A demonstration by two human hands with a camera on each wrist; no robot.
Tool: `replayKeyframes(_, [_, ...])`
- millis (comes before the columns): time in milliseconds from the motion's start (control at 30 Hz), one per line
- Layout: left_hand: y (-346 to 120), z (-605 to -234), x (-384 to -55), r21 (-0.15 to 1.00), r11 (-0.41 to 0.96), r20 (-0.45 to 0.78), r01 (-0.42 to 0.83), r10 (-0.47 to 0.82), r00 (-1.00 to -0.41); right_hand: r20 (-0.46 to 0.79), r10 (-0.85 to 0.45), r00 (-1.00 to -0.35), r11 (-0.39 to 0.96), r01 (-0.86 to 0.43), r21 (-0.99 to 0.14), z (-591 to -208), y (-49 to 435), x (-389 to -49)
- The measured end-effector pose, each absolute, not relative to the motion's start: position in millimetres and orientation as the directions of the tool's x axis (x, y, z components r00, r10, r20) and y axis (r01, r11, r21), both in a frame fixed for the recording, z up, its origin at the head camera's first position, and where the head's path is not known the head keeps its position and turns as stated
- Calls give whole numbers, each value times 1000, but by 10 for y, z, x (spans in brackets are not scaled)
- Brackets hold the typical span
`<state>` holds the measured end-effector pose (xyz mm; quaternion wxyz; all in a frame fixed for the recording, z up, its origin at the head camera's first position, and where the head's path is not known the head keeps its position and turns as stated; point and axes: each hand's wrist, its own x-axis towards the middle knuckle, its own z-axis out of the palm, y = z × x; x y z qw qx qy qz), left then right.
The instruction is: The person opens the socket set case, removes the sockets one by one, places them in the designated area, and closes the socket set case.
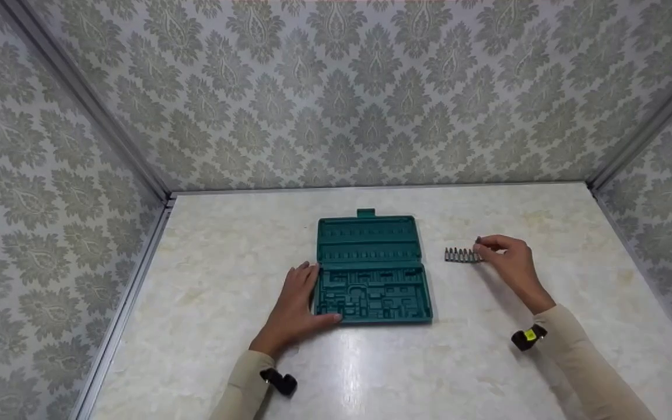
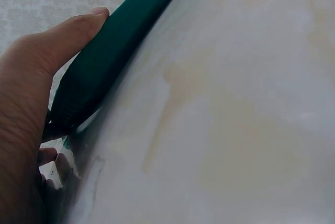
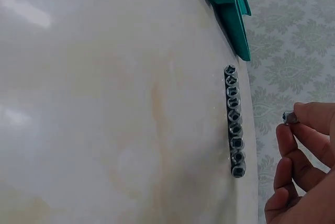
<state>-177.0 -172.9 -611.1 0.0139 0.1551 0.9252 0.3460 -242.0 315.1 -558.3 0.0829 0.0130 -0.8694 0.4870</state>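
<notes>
An open green plastic tool case (image 1: 371,293) lies on the table, its moulded tray bare of tools. My left hand (image 1: 300,300) holds the case's near left corner, thumb over the front edge and fingers along the left side. The left wrist view shows the thumb (image 2: 78,33) on the case's edge (image 2: 112,46). To the right of the case, several metal bit sockets (image 1: 459,255) stand in a tight row. My right hand (image 1: 505,256) pinches a single bit socket (image 3: 289,118) between thumb and forefinger, lifted beside the row's right end.
The pale marbled table (image 1: 219,251) is bounded by patterned walls (image 1: 342,111) at the back and sides. The raised lid (image 1: 369,239) of the case leans toward the back wall, with a latch tab (image 1: 366,213) on its far edge.
</notes>
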Motion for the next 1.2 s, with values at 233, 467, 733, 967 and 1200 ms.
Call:
replayKeyframes(233, [-1724, -6105, -1771, 640, 717, 74, 275, 299, -951, 171, 92, -981, 571, -89, -816, -5632, 3343, -2372])
replayKeyframes(467, [-1733, -6108, -1775, 641, 715, 79, 280, 302, -950, 152, 145, -978, 609, -33, -793, -5694, 3444, -2320])
replayKeyframes(733, [-1736, -6104, -1757, 647, 712, 74, 273, 298, -952, 108, 137, -985, 627, 2, -779, -5751, 3492, -2292])
replayKeyframes(967, [-1729, -6105, -1753, 641, 715, 82, 279, 297, -951, 50, 137, -989, 619, 46, -784, -5780, 3489, -2318])
replayKeyframes(1200, [-1740, -6132, -1767, 645, 710, 84, 283, 302, -950, 52, 152, -987, 629, 56, -775, -5794, 3463, -2361])
